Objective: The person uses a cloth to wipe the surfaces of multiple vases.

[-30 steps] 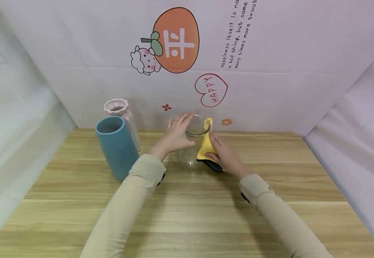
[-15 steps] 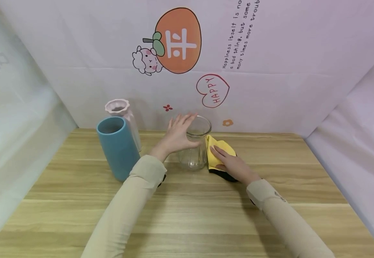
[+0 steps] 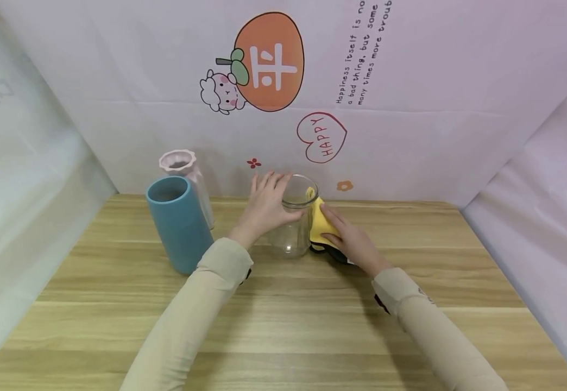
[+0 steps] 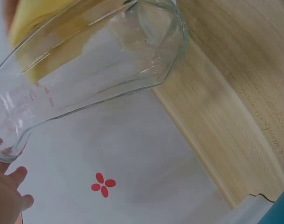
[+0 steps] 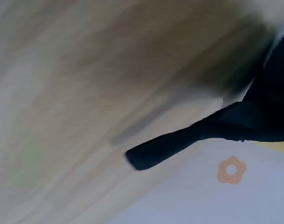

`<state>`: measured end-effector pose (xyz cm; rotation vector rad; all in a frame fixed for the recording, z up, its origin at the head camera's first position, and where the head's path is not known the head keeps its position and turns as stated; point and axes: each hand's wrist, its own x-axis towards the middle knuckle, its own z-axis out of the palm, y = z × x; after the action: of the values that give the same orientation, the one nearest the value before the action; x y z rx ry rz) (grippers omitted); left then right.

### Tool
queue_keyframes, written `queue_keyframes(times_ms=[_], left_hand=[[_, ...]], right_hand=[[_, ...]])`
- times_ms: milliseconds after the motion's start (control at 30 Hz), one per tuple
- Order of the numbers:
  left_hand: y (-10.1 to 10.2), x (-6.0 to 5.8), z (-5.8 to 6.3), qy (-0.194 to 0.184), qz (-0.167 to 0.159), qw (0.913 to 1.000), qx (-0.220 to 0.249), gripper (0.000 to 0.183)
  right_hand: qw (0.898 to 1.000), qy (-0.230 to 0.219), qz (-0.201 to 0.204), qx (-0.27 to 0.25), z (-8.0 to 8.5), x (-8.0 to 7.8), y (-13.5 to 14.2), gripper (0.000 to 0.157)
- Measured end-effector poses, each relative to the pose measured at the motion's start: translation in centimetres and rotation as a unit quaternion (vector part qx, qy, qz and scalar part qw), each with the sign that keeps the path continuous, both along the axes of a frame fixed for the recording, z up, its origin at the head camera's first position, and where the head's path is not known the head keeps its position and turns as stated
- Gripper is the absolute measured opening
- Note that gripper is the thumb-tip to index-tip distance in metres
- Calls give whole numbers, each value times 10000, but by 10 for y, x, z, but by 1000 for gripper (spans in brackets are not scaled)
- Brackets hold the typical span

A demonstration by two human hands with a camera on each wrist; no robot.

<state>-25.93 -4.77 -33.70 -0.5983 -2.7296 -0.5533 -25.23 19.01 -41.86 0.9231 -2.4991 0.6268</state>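
At my left fingers stands a jar of clear glass, smooth and glossy, with bright streaks of light along its walls. My right fingers hold a cloth at its three o'clock, soft and matt on both its yellow and its black face. At nine o'clock the blue vase looks smooth and matt; towards ten, the pale pink vase is glossy, though I can't tell what either is made of. The tabletop shows smooth wood grain with a faint sheen, and the backdrop at twelve is matt, lightly creased fabric.
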Motion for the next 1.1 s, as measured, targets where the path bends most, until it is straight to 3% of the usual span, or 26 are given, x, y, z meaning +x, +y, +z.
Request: queue_keyframes(times_ms=[133,367,900,1100], left_hand=[[-2,-2,1,-344,-137,9993,30,88],[-4,-6,2,-947,-400,9944,259,92],[-6,-9,2,-939,-497,9934,430,90],[-6,-9,1,-971,-486,9931,448,91]], right_hand=[[9991,265,-122,-319,10,3,-10,67],[9997,180,-50,-130,6,4,-20,73],[9956,-471,166,792,-10,2,-3,67],[9886,-1051,-4,1079,-15,4,3,66]])
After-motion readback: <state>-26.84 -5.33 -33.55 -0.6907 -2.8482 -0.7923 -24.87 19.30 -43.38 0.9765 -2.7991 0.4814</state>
